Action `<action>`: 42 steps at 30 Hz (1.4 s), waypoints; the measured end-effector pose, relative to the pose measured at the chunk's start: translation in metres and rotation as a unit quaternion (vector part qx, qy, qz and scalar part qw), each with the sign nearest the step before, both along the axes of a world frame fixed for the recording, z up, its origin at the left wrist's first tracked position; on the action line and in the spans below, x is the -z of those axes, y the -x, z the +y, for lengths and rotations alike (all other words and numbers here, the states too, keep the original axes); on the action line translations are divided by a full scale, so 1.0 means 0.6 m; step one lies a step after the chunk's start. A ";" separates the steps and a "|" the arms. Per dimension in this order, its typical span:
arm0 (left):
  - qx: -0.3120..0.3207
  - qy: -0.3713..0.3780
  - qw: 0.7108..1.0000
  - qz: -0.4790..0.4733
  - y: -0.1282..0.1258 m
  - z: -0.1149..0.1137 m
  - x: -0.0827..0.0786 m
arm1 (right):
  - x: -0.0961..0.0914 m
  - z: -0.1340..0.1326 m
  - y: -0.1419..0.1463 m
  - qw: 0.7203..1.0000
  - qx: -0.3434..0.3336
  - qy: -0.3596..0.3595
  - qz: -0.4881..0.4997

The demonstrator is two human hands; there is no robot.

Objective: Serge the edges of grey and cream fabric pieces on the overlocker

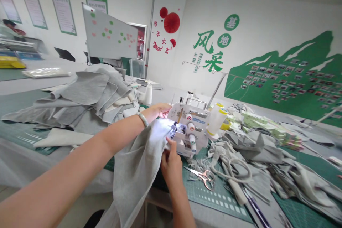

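A white overlock sewing machine (191, 114) stands on the table, its lamp lighting the presser foot (173, 131). Grey fabric (136, 167) runs up to the foot from the left and hangs down over the table's front edge. My right hand (172, 164) is closed on the fabric's edge just in front of the foot, thumb uppermost. Beyond the fabric, my left hand (161, 109) reaches to the machine's far left side. Its fingertips are partly hidden there, so whether they grip anything does not show.
Stacked grey fabric pieces (88, 92) lie left of the machine. Small scissors (201, 175) rest on the green cutting mat (221, 199) at right, beside fabric scraps (248, 149). Cones of white thread (217, 119) stand against the machine's right side. Another person (12, 30) is far left.
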State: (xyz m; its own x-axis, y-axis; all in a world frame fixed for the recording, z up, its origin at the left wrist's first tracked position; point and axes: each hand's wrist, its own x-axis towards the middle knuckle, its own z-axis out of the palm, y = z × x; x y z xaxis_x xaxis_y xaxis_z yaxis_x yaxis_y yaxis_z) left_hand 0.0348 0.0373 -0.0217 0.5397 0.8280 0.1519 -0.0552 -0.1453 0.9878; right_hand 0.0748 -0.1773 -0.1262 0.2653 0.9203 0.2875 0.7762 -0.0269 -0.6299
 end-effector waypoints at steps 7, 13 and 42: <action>0.096 0.061 0.994 0.000 0.014 -0.026 0.003 | 0.011 0.005 -0.003 1.000 -0.004 -0.006 -0.001; 0.092 0.096 0.991 -0.013 0.010 -0.022 -0.002 | 0.002 0.002 -0.002 1.000 -0.004 0.014 -0.002; 0.095 -0.511 0.809 0.274 0.161 -0.203 0.058 | -0.003 -0.023 0.007 0.995 -0.020 -0.095 -0.028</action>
